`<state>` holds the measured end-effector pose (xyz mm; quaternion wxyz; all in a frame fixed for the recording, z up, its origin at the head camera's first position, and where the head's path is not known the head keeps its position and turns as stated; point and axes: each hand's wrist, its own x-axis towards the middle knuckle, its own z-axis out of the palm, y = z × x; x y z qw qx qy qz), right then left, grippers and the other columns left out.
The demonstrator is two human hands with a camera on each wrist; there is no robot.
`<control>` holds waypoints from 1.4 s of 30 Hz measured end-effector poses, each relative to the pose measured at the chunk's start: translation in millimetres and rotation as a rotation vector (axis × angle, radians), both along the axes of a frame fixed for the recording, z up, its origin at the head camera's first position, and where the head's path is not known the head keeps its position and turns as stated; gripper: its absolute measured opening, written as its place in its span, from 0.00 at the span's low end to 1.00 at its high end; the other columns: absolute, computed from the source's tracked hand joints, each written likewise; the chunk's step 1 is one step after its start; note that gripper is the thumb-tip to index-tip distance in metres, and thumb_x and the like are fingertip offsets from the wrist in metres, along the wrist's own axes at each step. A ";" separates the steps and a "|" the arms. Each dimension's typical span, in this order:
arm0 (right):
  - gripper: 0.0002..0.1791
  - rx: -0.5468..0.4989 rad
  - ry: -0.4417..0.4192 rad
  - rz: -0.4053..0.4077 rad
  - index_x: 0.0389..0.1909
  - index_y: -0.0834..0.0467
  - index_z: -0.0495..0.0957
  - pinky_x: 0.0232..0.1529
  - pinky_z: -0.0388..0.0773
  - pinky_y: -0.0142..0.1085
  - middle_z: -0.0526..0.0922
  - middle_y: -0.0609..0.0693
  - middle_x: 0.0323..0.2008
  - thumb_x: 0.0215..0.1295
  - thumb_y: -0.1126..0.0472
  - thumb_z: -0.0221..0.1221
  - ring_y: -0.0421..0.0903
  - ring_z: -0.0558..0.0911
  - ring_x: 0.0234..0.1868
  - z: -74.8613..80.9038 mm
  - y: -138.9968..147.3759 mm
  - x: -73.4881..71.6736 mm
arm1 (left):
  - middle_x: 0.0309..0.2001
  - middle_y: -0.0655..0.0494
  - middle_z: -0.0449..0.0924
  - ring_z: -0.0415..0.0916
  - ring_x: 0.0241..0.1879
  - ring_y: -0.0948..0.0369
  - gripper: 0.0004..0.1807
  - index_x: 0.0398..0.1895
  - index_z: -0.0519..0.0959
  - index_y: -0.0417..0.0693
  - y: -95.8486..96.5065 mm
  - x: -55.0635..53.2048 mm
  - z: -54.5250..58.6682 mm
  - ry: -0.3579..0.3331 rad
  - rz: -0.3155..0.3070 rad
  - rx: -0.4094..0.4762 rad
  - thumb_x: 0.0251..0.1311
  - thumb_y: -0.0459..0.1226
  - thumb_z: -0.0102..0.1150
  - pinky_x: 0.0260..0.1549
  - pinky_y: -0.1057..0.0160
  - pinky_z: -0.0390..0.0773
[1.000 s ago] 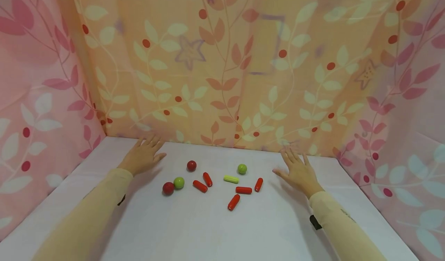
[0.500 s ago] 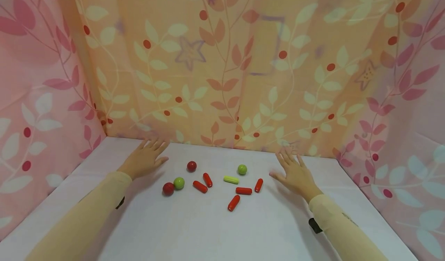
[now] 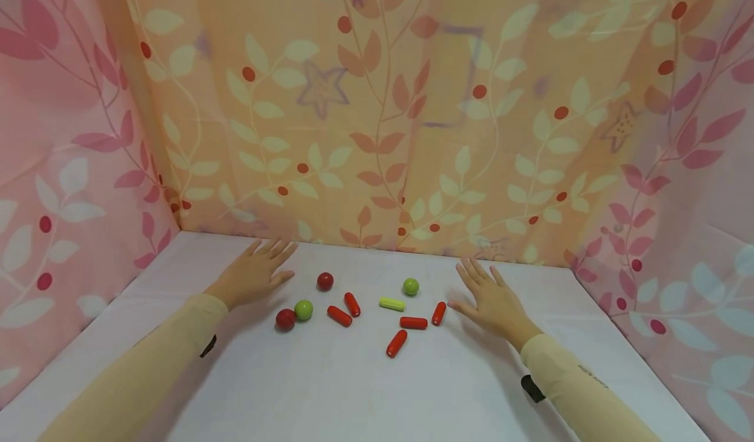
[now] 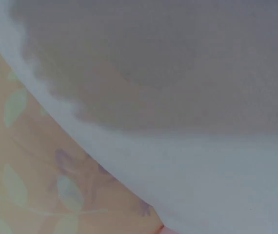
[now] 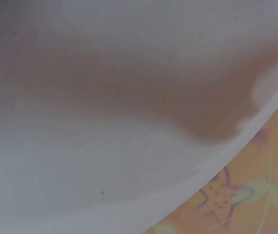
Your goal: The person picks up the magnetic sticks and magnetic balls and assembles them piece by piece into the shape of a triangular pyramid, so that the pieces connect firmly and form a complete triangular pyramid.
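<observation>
In the head view my left hand (image 3: 250,276) is held with straight, spread fingers over the left part of the white table, holding nothing. Closest to it are a dark red ball (image 3: 325,281), a green ball (image 3: 304,310) and a second red ball (image 3: 285,319) beside the green one. My right hand (image 3: 493,306), fingers likewise spread, holds nothing; its thumb points at a short red rod with rounded ends (image 3: 439,313). Between the hands lie several more such red rods (image 3: 413,323), a ribbed yellow-green rod (image 3: 391,304) and another green ball (image 3: 411,287).
A white cloth covers the table (image 3: 353,396). Leaf-patterned curtains close it in: an orange one (image 3: 377,101) behind, pink ones at the left (image 3: 71,167) and right (image 3: 695,186). Both wrist views show mostly cloth with hand shadows, plus the curtain edge.
Both hands have moved inward, the left one to the right and the right one to the left, each slightly nearer the balls and rods. Those pieces have stayed in place.
</observation>
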<state>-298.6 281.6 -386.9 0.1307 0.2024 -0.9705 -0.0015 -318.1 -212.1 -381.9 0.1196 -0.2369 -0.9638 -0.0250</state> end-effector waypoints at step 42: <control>0.47 0.049 0.043 0.193 0.74 0.60 0.60 0.75 0.53 0.56 0.60 0.55 0.76 0.62 0.36 0.59 0.55 0.58 0.78 -5.1 -33.4 22.8 | 0.78 0.47 0.54 0.49 0.78 0.46 0.37 0.78 0.56 0.50 30.5 20.7 -0.2 -0.025 -0.107 -0.011 0.71 0.54 0.47 0.75 0.41 0.50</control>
